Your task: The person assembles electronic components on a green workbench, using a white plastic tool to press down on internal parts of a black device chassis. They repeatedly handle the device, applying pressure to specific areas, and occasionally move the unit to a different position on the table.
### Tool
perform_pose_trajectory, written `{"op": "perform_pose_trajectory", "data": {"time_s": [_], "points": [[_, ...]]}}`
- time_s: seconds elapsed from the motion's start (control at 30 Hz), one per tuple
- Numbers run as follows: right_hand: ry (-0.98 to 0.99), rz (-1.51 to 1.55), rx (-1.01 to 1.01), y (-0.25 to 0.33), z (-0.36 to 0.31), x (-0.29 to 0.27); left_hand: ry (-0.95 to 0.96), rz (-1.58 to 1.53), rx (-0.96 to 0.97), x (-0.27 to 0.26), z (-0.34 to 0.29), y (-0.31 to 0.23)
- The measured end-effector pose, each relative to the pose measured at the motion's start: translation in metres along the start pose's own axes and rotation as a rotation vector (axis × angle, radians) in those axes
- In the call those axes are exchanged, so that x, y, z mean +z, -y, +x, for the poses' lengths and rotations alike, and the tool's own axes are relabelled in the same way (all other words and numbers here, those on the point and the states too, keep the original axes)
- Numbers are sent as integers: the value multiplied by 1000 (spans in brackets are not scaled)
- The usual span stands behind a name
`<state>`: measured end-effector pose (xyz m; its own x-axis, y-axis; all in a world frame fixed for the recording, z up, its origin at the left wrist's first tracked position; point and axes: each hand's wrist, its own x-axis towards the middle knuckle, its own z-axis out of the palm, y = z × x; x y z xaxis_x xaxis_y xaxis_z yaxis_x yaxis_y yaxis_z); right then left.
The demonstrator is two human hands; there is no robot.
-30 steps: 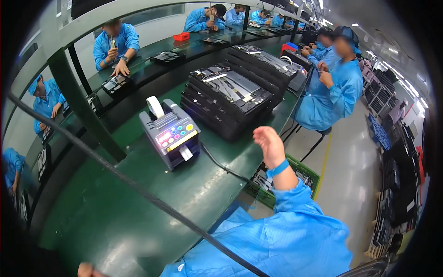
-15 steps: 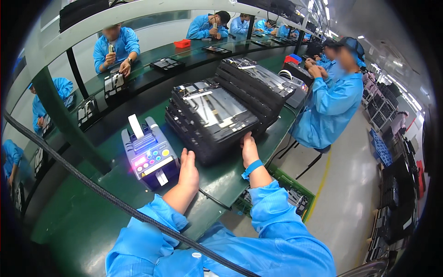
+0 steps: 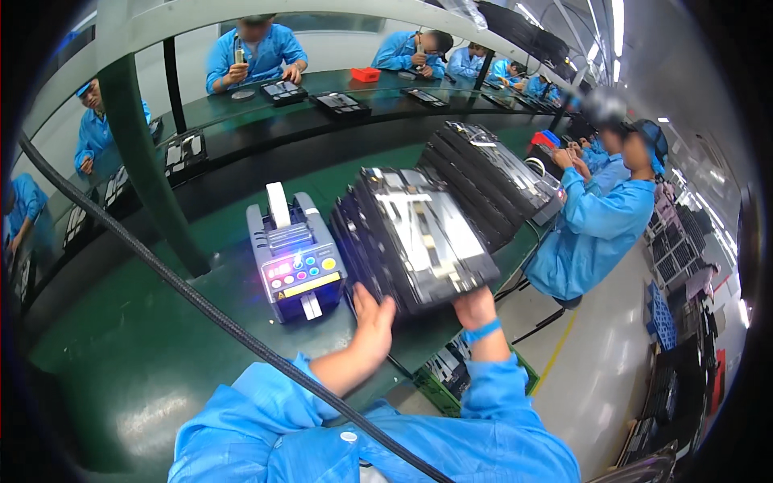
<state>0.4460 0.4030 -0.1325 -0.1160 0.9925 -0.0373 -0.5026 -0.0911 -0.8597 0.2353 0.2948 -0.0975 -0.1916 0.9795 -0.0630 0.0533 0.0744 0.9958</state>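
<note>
A tilted stack of black framed panels (image 3: 378,249) with silver metal faces stands close in front of me. My left hand (image 3: 372,332) is pressed against its near left side, the fingertips partly hidden by it. At the near right corner, my right hand (image 3: 477,309) grips the stack from below, its fingers mostly out of sight under the edge. The stack sits between the two hands, its top face leaning toward me. Just left of my left hand is a grey tape dispenser (image 3: 295,258) with lit buttons and a white strip sticking out.
Behind the held stack is a second stack of black panels (image 3: 475,181). A black braided cable (image 3: 185,290) crosses in front of me. A green crate (image 3: 443,374) sits below the bench's right edge. A co-worker (image 3: 600,217) in blue sits at right; others work across the bench.
The near stack has tipped toward me and come apart from the stack behind it. My right hand has gone further under its corner. The whole view has shifted.
</note>
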Motion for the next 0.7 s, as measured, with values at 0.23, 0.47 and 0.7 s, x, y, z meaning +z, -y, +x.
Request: {"op": "perform_pose_trajectory", "data": {"time_s": [0.23, 0.47, 0.7], "points": [[239, 248, 299, 43, -30, -16, -47, 27, 37, -26, -27, 8], [75, 64, 116, 43, -23, -1, -88, 25, 67, -5, -14, -18], [151, -45, -243, 157, -78, 65, 29, -148, 267, -31, -43, -120]]}}
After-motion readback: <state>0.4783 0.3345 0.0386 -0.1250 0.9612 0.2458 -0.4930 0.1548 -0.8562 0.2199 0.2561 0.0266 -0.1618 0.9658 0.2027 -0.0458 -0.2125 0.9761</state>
